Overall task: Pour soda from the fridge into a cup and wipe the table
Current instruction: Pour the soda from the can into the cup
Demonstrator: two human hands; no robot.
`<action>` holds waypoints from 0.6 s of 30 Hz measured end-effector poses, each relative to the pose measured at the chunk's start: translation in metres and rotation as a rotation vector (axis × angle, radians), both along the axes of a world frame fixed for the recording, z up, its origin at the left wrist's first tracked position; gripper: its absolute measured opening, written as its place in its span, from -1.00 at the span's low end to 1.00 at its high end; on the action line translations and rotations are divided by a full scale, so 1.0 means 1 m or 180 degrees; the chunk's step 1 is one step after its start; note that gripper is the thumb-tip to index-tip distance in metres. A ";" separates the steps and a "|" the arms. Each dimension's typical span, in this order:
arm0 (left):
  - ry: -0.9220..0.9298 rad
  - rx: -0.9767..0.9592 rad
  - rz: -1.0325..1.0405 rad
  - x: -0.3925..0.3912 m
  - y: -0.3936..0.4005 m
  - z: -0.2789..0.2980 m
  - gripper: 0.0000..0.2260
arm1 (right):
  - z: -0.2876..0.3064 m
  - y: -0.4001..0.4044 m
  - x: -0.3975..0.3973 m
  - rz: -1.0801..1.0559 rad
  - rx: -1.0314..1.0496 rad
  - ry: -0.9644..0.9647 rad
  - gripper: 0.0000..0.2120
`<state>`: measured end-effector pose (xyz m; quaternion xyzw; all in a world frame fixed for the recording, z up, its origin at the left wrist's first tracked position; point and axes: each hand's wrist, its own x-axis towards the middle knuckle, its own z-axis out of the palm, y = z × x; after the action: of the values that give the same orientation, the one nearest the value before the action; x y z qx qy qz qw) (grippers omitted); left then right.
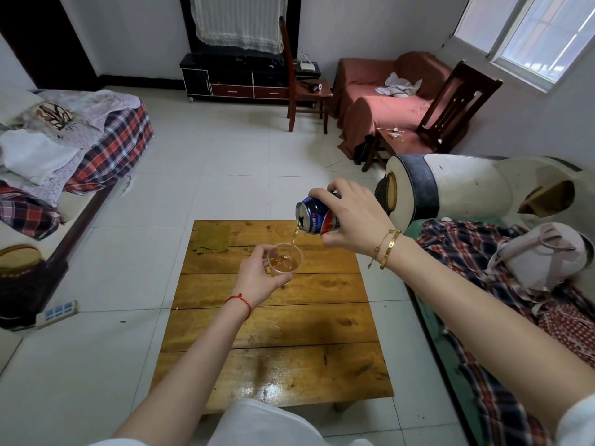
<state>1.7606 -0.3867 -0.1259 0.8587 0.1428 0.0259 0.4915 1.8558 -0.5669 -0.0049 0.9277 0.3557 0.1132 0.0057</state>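
Note:
My right hand (351,217) grips a blue soda can (314,217), tilted with its mouth to the left. A thin amber stream falls from the can into a clear plastic cup (286,259). My left hand (260,278) holds that cup from its left side, just above the low wooden table (277,333). The cup has brown soda in its bottom. A yellow-green cloth (212,238) lies flat at the table's far left corner.
A sofa (467,191) with plaid clothes and a pale bag stands right of the table. A bed with plaid bedding (109,146) is at the left. A power strip (58,312) lies on the tiled floor. Wooden chairs stand at the back.

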 end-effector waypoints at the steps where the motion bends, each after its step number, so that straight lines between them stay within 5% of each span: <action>1: -0.0009 0.0002 0.0003 0.000 0.000 0.000 -0.40 | 0.000 0.000 0.000 0.0002 0.0002 -0.0004 -0.33; 18: -0.0021 -0.0033 0.0028 0.000 0.002 -0.009 -0.39 | 0.003 0.004 0.002 0.0051 0.0020 -0.0092 -0.33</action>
<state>1.7607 -0.3844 -0.1344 0.8554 0.1452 0.0301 0.4962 1.8575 -0.5633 -0.0020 0.9231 0.3627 0.1277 0.0071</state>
